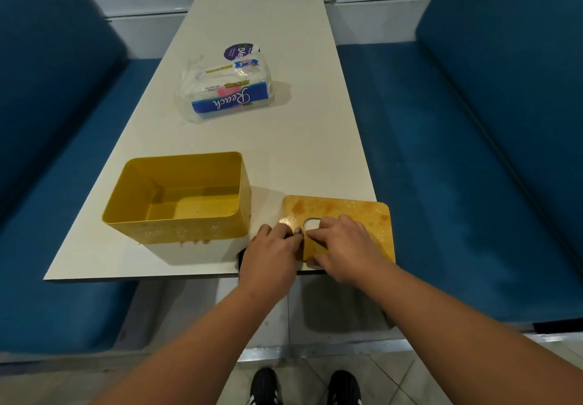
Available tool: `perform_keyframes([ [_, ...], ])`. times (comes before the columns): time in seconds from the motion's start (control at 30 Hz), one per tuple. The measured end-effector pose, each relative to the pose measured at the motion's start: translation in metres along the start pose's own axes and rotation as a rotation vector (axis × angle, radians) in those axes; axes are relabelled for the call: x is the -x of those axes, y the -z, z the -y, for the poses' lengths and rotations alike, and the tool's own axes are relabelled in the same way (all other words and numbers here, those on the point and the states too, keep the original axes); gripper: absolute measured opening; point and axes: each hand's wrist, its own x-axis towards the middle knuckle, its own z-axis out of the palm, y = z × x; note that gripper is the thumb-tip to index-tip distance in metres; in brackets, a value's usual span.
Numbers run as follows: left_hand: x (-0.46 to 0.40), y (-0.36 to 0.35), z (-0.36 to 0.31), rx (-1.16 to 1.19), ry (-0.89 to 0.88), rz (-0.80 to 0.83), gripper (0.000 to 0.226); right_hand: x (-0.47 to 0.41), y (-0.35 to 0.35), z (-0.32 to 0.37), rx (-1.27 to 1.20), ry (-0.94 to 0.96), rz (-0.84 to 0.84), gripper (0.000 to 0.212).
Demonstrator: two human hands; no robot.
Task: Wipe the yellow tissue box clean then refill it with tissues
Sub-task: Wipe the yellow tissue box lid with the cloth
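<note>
Lid wiping at the near edge of the desk

Stains are still showing on the yellow lid point(344, 215), which is lying flat at the near right corner of the desk point(315, 127), partly overhanging the edge. Your right hand point(342, 247) is pressing down on the lid beside its slot, fingers bent over the surface; whether it is pinching anything I cannot tell. Your left hand point(271, 253) is lying close against the right one at the lid's left edge, fingers curled around something dark that is peeking out beneath it, probably a wiping cloth point(241, 258), though too little is showing to be sure. The two hands are touching or nearly so.

Because the lid is hanging past the desk edge, you are risking a tip if you bear down on the near side; slide it fully onto the desk first. Pin it with one hand and wipe with the other in long strokes, working round the slot.

The yellow tissue box point(176, 202) is standing open just left of the lid, empty, with specks along its front wall and bottom edge; it is looking in need of wiping too. The paper towel pack point(225, 89) is waiting further back, well apart, for the refill.
</note>
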Motion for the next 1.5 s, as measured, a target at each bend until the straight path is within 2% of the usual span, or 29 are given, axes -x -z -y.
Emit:
perform_keyframes([
  [0.07,0.007,0.0,0.003,0.002,-0.031,0.001,0.04,0.0,0.001,0.0,0.001,0.0,0.0,0.046],
  [0.27,-0.02,0.004,-0.002,0.013,0.037,-0.003,0.039,0.0,0.003,0.0,0.01,0.001,0.021,0.043],
  [0.43,0.016,-0.003,0.007,0.06,-0.063,-0.028,0.034,0.0,0.006,0.001,0.014,-0.003,0.04,0.047],
  [0.63,-0.013,0.003,0.001,0.02,0.07,-0.022,0.04,0.0,0.008,0.003,0.06,0.019,0.061,0.047],
  [0.7,-0.009,0.002,0.002,0.019,0.06,-0.017,0.042,-0.002,0.011,0.001,0.092,0.054,0.067,0.059],
  [0.83,-0.01,0.0,0.003,0.013,0.056,-0.032,0.042,-0.012,0.028,-0.009,0.113,-0.021,0.057,0.113],
  [0.93,-0.011,-0.002,0.003,0.011,0.064,-0.014,0.041,-0.022,0.038,-0.014,0.186,-0.042,0.161,0.129],
  [1.17,-0.01,0.0,0.002,0.011,0.075,-0.015,0.039,-0.035,0.04,-0.016,0.182,-0.028,0.22,0.113],
  [1.5,-0.021,0.003,0.002,-0.014,0.076,0.003,0.039,-0.036,0.038,-0.015,0.221,-0.033,0.216,0.109],
])
